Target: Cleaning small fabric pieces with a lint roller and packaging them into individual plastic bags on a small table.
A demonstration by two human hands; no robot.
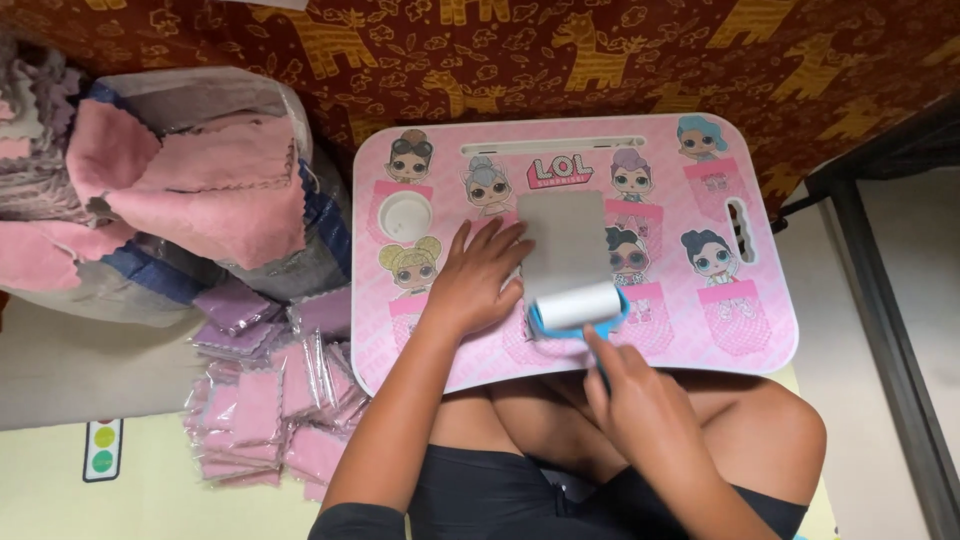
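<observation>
Pressing flat, the left hand (478,280) pins the grey square cloth (563,245) on the pink lap table (690,340). The right hand (640,405) grips a white lint roller with a blue frame (578,306). If the flat hand slips, the cloth could bunch up.

Cloth (565,240) on lap desk (760,330), roller (578,305) at its near end

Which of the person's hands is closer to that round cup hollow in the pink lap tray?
Left. The left hand lies flat on the tray just right of the cup hollow; the right hand is farther off, at the near edge, holding the lint roller.
</observation>
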